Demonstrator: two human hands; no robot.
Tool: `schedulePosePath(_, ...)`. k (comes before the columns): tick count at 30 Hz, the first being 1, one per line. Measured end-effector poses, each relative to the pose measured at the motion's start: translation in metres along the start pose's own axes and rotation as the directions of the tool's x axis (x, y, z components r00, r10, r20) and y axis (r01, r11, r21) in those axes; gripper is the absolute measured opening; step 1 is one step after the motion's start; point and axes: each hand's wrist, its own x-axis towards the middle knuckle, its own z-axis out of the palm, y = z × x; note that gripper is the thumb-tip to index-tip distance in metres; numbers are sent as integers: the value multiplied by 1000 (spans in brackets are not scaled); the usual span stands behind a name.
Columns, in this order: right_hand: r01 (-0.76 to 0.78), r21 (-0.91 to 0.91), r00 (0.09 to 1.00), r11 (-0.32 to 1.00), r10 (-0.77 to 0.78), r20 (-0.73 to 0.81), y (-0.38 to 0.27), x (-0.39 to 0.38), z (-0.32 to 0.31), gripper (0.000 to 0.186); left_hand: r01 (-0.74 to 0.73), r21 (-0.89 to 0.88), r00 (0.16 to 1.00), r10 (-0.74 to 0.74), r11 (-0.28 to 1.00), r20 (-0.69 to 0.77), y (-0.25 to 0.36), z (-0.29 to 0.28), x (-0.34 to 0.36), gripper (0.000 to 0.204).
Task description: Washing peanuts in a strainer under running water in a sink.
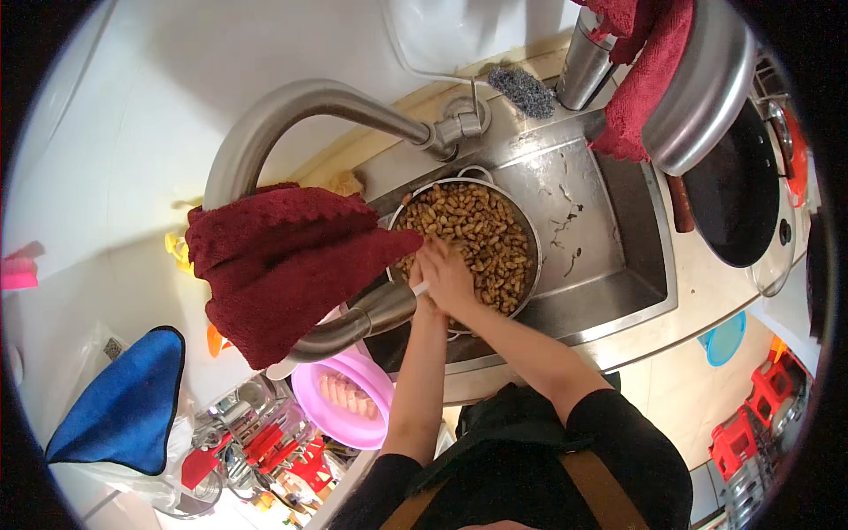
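A round metal pot with a loop handle sits in the left part of the steel sink. Many small brown oblong pieces, which look like unshelled peanuts, fill it. Above its left side my two hands are pressed together. My right hand lies over the left with its fingers stretched out. Only part of my left hand shows, its fingers mostly hidden. Beside my left wrist is the pale outlet of the tap. A dark red cloth drapes over the curved spout and hangs close to my hands.
Dark scraps lie in the right part of the sink. A grey scrubber rests behind it. To the right are a black frying pan and another red cloth. A pink basin and blue cloth are at the left.
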Motion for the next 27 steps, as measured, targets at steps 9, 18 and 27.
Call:
schedulePosePath(9, -192, -42, 971, 980, 196, 134, 27, 12, 7, 38, 62, 10, 994, -61, 998, -94, -14, 48, -8, 39)
schedulePosePath(18, -155, 63, 987, 986, 157, -23, 18, 26, -4, 36, 97, -46, 975, -104, 994, -195, -17, 64, -13, 29)
schedulePosePath(27, -368, 144, 910, 918, 324, 260, 19, 12, -5, 47, 166, 460, 962, -41, 872, -269, -15, 33, -20, 34)
